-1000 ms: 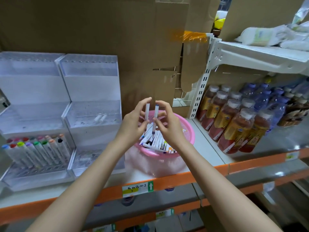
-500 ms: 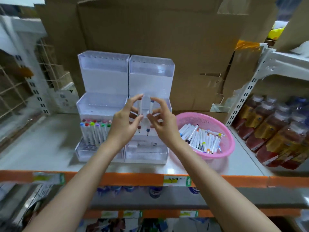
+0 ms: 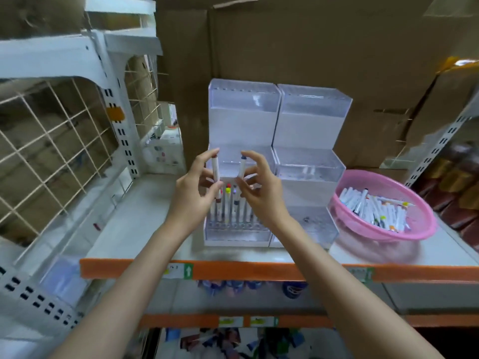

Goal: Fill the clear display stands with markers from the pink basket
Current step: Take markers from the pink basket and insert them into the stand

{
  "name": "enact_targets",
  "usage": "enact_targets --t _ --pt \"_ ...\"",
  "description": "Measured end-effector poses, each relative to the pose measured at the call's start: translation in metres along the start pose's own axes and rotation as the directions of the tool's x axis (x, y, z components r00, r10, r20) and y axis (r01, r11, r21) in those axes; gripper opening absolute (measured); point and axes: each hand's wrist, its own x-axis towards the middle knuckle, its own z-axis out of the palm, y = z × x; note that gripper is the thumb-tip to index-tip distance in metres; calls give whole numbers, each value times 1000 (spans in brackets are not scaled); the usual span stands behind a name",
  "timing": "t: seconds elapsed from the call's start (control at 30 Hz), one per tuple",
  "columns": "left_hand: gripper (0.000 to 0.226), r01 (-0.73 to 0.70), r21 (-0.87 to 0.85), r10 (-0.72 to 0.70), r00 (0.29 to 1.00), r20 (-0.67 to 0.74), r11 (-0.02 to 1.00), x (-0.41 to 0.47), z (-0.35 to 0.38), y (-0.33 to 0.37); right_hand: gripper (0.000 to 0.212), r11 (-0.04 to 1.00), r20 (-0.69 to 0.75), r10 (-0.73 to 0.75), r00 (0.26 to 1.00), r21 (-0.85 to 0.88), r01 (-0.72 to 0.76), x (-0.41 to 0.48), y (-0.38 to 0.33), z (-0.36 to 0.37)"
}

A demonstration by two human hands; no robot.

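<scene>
Two clear stepped display stands stand side by side on the shelf, the left stand and the right stand. A row of several markers fills the left stand's lowest step. My left hand pinches a white marker upright, and my right hand pinches a second white marker upright. Both hands hover just above that lowest row. The pink basket sits to the right of the stands, holding several loose markers.
A white wire-grid rack stands at the left. Cardboard boxes back the shelf. The shelf's orange front edge runs below my forearms. Dark bottles show blurred at the far right.
My hands carried the two markers left from above the pink basket to in front of the left stand. The view swung left, so the basket now lies at the right.
</scene>
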Motion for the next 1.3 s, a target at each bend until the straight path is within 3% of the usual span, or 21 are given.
enact_targets --t 0.2,0.6,0.93,1.17,1.3 --pt "65 -79 -30 80 996 28 996 -9 -7 -26 42 996 -77 -32 997 -89 25 -15 -5 33" --pt "58 -82 -45 80 996 -42 996 -17 -2 -51 42 985 -130 -8 991 -171 -15 -22 -6 50" --pt "52 -118 35 115 990 85 992 -17 -2 -59 40 986 -129 48 991 -151 -68 -23 -9 53" --pt "28 -115 67 104 984 142 991 -22 1 -66 42 985 -132 52 990 -159 -73 -24 -9 55" --pt "26 -123 75 107 977 186 990 -28 1 -69 43 980 -117 79 990 -171 -98 -25 -7 54"
